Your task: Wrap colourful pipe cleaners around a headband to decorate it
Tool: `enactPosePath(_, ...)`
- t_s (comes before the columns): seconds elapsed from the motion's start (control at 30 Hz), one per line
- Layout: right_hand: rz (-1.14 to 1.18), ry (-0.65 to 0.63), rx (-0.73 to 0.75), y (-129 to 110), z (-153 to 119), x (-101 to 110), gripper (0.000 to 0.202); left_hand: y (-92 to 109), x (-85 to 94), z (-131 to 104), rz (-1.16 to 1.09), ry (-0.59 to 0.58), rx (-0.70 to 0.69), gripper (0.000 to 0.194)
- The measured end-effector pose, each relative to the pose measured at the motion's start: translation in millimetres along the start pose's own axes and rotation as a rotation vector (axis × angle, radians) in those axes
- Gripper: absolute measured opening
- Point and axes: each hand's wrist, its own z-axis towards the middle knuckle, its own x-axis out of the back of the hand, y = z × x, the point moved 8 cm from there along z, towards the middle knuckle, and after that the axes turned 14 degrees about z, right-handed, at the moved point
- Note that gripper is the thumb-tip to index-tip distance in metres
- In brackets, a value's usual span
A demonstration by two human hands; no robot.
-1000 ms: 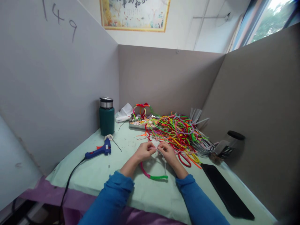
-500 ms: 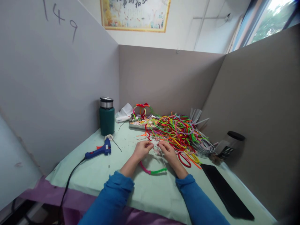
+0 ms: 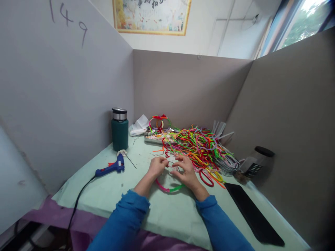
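My left hand point(image 3: 158, 166) pinches the upper left part of a ring of wire, fingers closed. A pink and green fuzzy covering point(image 3: 167, 190) wraps the ring's lower part, which hangs just above or on the pale green cloth. Across from it, my right hand point(image 3: 185, 171) has its thumb and fingers apart beside the bare grey wire between the hands; whether it touches the wire is hard to tell. Behind the hands lies a tangled heap of colourful pipe cleaners point(image 3: 201, 143).
At the left are a green bottle point(image 3: 119, 134) and a blue glue gun point(image 3: 111, 168) with its cord. A metal tray point(image 3: 155, 141) stands behind. Red-handled scissors point(image 3: 206, 177), a black slab point(image 3: 252, 212) and a tilted jar point(image 3: 256, 162) are at the right.
My right hand has opened from a pinch and shifted slightly left, its fingers spreading. The ring's green end has swung to the right hand, and the wire loop looks rounder.
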Motion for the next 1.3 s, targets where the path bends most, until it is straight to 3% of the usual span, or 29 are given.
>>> enactPosePath(0.17, -0.012, 0.03, 0.014, 1.5, 0.3, 1.8, 0.005, -7.2, -12.1, 3.7, -0.075, -0.067, 0.007, 0.026)
enactPosePath(0.47, 0.098, 0.01, 0.008, 8.9, -0.1, -0.6, 0.004, -8.4, -19.6, -1.0, -0.246, -0.162, 0.119, 0.025)
enactPosePath(0.7, 0.287, 0.105, -0.121, 17.1, 0.2, 5.5, 0.013, -1.7, -30.6, -9.7, -0.255, -0.34, 0.136, 0.025)
enactPosePath(0.83, 0.391, 0.153, -0.183, 22.4, 1.1, 7.7, 0.016, 3.9, -36.0, -12.9, -0.167, -0.398, 0.049, 0.026)
enactPosePath(1.1, 0.431, 0.231, -0.273, 35.3, 0.5, 6.7, 0.024, 34.6, -33.4, -24.6, -0.104, -0.462, -0.223, 0.029)
enactPosePath(1.3, 0.391, 0.213, -0.312, 42.3, -2.2, 4.0, 0.025, 42.5, -30.4, -26.4, -0.066, -0.369, -0.347, 0.028)
